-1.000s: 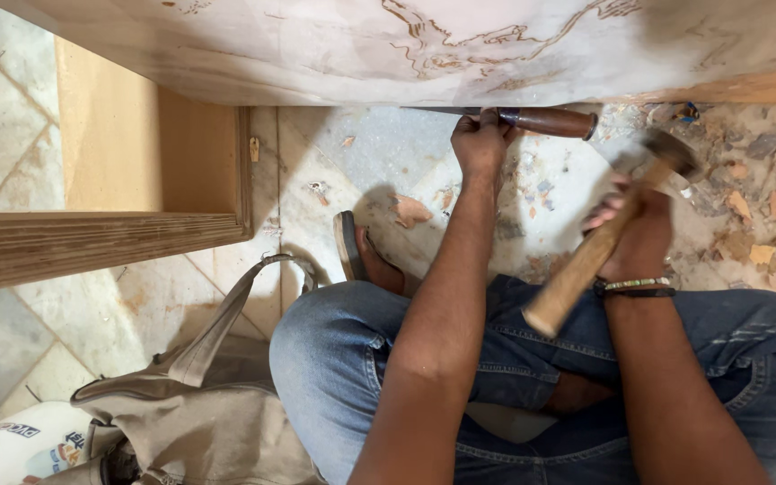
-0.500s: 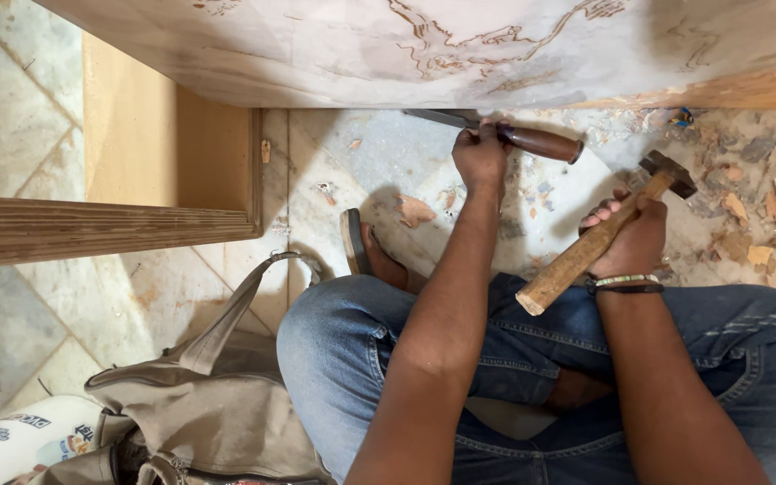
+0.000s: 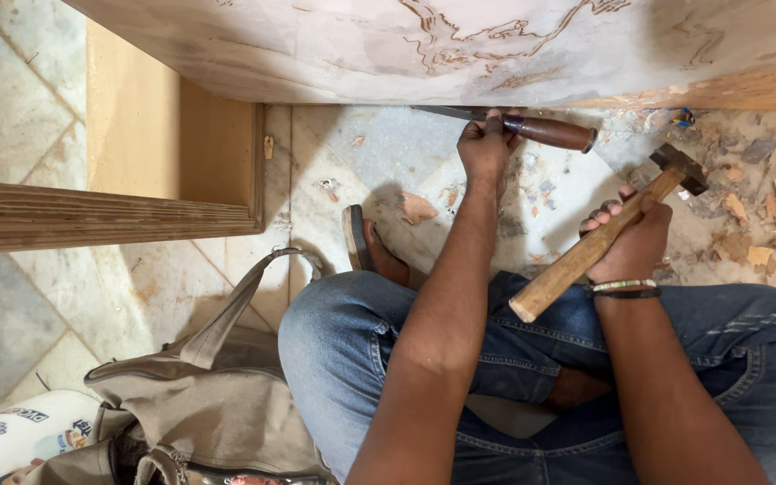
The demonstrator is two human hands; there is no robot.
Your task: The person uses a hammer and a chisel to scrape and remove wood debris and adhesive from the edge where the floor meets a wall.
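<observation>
Marble-tiled floor [image 3: 379,162] carries scattered wood chips [image 3: 765,216]. Pale carved wooden panel [image 3: 460,40] part-cut; left hand [image 3: 487,148] grips brown-handled chisel [image 3: 532,130], right hand [image 3: 630,242] wooden-handled hammer [image 3: 604,238].

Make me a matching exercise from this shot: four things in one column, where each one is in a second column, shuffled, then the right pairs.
Things:
1. chisel
2. hammer
3. canvas bag
4. wood chips

Places:
A. scattered on the floor at far right
B. in the right hand
C. on the floor beside the left knee
D. in the left hand, blade against the carved board

Pairs: 1-D, 2-B, 3-C, 4-A
</observation>
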